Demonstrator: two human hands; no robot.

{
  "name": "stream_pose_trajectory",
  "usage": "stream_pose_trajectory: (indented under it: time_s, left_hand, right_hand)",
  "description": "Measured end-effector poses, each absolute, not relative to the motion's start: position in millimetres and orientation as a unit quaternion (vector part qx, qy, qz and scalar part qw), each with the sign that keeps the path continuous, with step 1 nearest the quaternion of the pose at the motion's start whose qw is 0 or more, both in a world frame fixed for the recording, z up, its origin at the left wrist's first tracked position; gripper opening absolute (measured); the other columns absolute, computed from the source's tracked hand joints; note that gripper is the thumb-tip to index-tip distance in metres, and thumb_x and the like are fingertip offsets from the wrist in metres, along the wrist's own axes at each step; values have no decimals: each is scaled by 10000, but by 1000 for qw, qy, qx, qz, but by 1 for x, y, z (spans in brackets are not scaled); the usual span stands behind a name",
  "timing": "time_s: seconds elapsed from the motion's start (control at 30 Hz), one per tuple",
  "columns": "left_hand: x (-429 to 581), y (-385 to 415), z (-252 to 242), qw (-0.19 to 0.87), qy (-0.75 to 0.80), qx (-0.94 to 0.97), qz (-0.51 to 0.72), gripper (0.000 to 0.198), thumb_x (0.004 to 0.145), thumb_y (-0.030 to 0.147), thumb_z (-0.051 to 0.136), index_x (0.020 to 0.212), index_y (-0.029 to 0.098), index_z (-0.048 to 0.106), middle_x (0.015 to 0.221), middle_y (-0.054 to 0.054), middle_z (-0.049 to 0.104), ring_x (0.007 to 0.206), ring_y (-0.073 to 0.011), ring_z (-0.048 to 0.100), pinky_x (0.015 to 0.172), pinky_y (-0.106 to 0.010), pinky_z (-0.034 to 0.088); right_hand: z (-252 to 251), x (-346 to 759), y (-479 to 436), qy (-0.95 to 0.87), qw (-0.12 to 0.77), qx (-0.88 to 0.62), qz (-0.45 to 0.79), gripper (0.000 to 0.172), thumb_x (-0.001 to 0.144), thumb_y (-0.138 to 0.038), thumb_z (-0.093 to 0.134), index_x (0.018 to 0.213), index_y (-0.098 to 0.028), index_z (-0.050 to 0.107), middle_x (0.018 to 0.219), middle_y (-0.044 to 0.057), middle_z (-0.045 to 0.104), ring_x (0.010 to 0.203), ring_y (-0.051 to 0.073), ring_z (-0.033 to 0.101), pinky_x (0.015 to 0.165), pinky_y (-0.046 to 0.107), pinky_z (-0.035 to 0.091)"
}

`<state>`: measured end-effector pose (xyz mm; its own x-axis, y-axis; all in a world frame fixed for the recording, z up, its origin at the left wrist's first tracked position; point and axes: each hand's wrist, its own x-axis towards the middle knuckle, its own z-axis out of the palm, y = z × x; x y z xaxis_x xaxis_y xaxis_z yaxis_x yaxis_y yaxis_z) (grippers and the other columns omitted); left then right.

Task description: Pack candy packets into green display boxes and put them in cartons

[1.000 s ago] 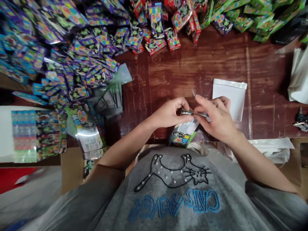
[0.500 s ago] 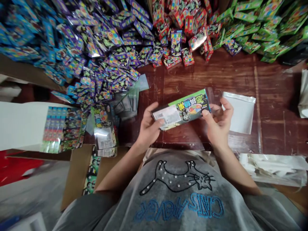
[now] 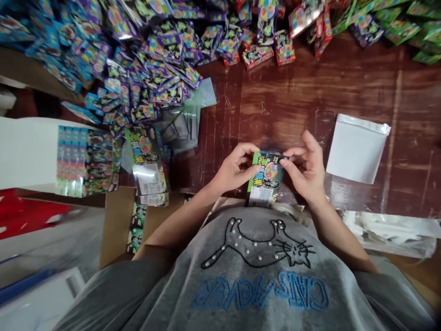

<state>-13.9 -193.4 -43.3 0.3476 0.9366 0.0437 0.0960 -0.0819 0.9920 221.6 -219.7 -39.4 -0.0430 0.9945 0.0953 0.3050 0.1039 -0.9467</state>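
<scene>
Between my hands, near the table's front edge, a flat black and green candy pack with a white barcode label stands lengthwise, its lower end against my shirt. My left hand grips its upper left corner, thumb across the printed front. At the upper right corner my right hand pinches the pack's edge between thumb and fingers, the index finger raised. Right of that hand lies a white plastic-edged packet. A similar pack lies left of my left hand, on top of others.
Piles of small purple boxes, blue boxes, red boxes and green boxes line the back. Clear plastic sleeves lie at centre left. A row of striped packs sits on a white surface, above an open carton.
The pack has turned from lying crosswise to pointing toward my body. My left hand has moved right and up to its top end. The view has shifted, so the piles sit higher.
</scene>
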Motion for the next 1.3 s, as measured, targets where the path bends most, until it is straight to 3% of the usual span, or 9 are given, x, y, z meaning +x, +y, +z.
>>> stream_pose_trajectory:
  time_s: [0.13, 0.27, 0.5, 0.67, 0.83, 0.97, 1.1, 1.2, 1.3]
  left_hand:
    - [-13, -187, -40, 544, 424, 608, 393, 227, 1013, 430, 712, 1026, 211, 653, 1180, -70, 734, 1108, -179, 719, 975, -335, 589]
    - [-9, -179, -35, 563, 436, 565, 418, 271, 972, 437, 773, 1080, 229, 637, 1097, -55, 786, 1034, -168, 750, 923, -330, 600]
    - [-9, -173, -19, 549, 433, 618, 360, 223, 944, 410, 800, 931, 193, 754, 1067, -68, 817, 1003, -168, 755, 925, -323, 595]
    - [-6, -164, -8, 528, 474, 621, 334, 162, 931, 334, 793, 908, 174, 780, 903, -33, 806, 805, -126, 712, 757, -258, 540]
    - [-14, -158, -13, 582, 426, 616, 317, 230, 899, 410, 854, 918, 185, 807, 963, -47, 825, 869, -138, 748, 818, -269, 582]
    - [-17, -160, -24, 609, 384, 611, 329, 329, 829, 465, 922, 916, 181, 782, 1066, -71, 815, 962, -153, 762, 916, -303, 612]
    - [-12, -162, -27, 591, 398, 616, 336, 262, 869, 417, 880, 929, 183, 780, 1008, -62, 812, 899, -147, 748, 857, -291, 603]
    - [-9, -163, -24, 578, 402, 627, 335, 195, 879, 359, 857, 936, 187, 785, 991, -56, 816, 882, -151, 744, 860, -301, 598]
    - [-9, -168, -17, 570, 406, 630, 336, 141, 893, 319, 833, 943, 198, 782, 1004, -50, 816, 910, -164, 752, 897, -325, 600]
  right_hand:
    - [-41, 230, -221, -603, 422, -532, 418, 790, 1004, -495, 678, 1676, -414, 270, 1194, 57, 708, 1044, 275, 700, 975, 507, 630]
    - [-35, 231, -217, -591, 428, -531, 431, 962, 993, -513, 683, 1734, -455, 73, 1408, 80, 664, 1065, 266, 715, 988, 506, 640]
    - [-15, 231, -214, -586, 404, -532, 458, 834, 989, -576, 704, 1677, -397, 267, 1091, 38, 731, 912, 250, 725, 880, 473, 647]
    - [-8, 225, -208, -557, 408, -540, 481, 864, 998, -602, 689, 1680, -405, 197, 1122, 32, 731, 905, 234, 725, 876, 443, 638]
    - [-8, 232, -209, -563, 396, -539, 487, 868, 978, -551, 743, 1681, -409, 254, 1052, 15, 735, 899, 237, 727, 891, 448, 638]
    - [2, 248, -208, -590, 378, -517, 491, 622, 993, -483, 736, 1559, -390, 496, 1059, 27, 748, 964, 252, 741, 940, 484, 620]
    - [26, 254, -186, -677, 328, -492, 438, 199, 965, -471, 767, 1083, -317, 725, 1062, 55, 735, 1031, 269, 694, 982, 496, 562]
    - [37, 247, -163, -751, 223, -441, 438, 194, 936, -467, 768, 919, -290, 691, 975, 53, 720, 936, 267, 676, 919, 497, 550]
    - [36, 240, -153, -789, 155, -440, 400, 184, 927, -466, 747, 908, -297, 677, 914, 48, 709, 860, 273, 669, 834, 496, 549]
